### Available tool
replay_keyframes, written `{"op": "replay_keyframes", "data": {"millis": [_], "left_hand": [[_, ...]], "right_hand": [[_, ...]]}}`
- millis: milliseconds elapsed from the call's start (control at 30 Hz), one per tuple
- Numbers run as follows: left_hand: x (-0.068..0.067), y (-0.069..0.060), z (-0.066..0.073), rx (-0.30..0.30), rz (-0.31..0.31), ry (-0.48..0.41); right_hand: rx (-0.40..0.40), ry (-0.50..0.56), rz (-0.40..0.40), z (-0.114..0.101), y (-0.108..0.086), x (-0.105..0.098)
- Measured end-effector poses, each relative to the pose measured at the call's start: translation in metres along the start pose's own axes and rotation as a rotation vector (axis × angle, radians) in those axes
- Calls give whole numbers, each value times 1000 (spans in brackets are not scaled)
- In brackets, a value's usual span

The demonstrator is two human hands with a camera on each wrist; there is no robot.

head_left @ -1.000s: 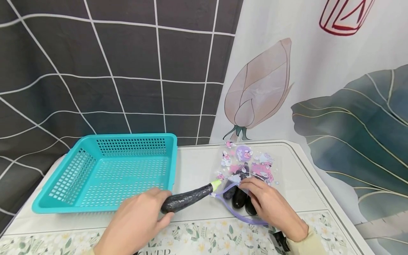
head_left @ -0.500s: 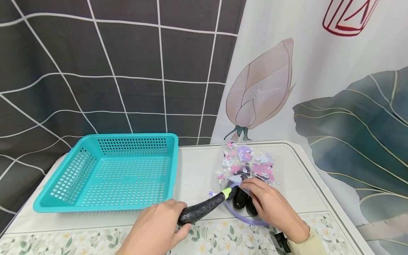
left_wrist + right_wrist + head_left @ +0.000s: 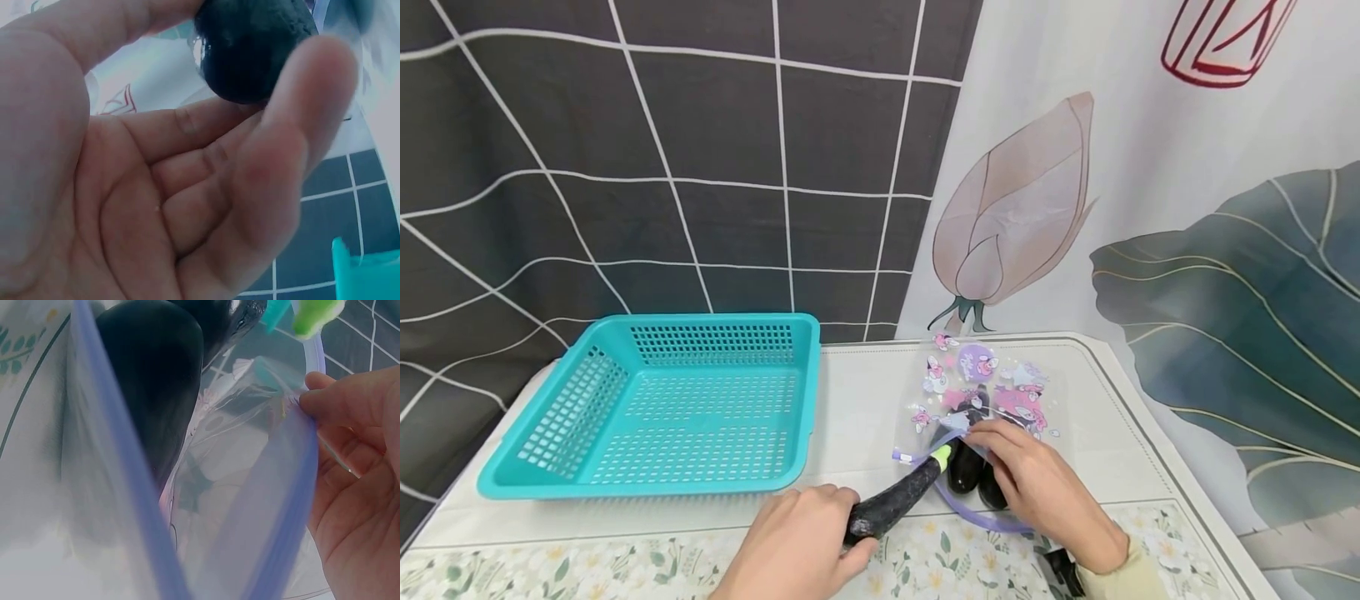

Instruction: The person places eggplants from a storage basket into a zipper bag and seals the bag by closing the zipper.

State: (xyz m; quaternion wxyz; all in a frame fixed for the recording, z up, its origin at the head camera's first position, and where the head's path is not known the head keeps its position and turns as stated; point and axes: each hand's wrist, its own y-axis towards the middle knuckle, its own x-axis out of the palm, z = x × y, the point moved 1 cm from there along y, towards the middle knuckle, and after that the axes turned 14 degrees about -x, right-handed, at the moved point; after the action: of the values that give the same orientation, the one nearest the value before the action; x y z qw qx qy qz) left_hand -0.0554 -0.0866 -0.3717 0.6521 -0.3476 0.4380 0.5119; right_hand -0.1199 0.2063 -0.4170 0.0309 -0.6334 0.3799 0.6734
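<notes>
My left hand pinches the blunt end of a dark eggplant between thumb and fingers, as the left wrist view also shows. Its light green stem end points to the upper right, at the mouth of a clear zip bag with pink and purple cartoon prints. My right hand pinches the bag's purple zip edge between thumb and finger, and the mouth gapes. Several dark eggplants lie inside the bag, partly hidden by my right hand and the prints.
A turquoise plastic basket with slotted walls stands on the table's left side, holding nothing visible. The pale tabletop has a flowered front strip. A dark gridded curtain and a white printed one hang close behind.
My left hand has carried the eggplant to the right and slightly toward me, bringing its green end from the bag's left corner to the mouth. My right hand has stayed at the zip edge.
</notes>
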Motion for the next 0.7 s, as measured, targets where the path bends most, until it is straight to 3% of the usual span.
{"op": "replay_keyframes", "data": {"millis": [267, 500, 700], "left_hand": [[11, 4, 13, -81, -63, -62], [24, 4, 28, -134, -33, -71], [35, 7, 40, -182, 39, -23]], "right_hand": [[-5, 5, 1, 0, 1, 0], [-7, 2, 6, 0, 1, -1], [-5, -3, 1, 0, 0, 0]]}}
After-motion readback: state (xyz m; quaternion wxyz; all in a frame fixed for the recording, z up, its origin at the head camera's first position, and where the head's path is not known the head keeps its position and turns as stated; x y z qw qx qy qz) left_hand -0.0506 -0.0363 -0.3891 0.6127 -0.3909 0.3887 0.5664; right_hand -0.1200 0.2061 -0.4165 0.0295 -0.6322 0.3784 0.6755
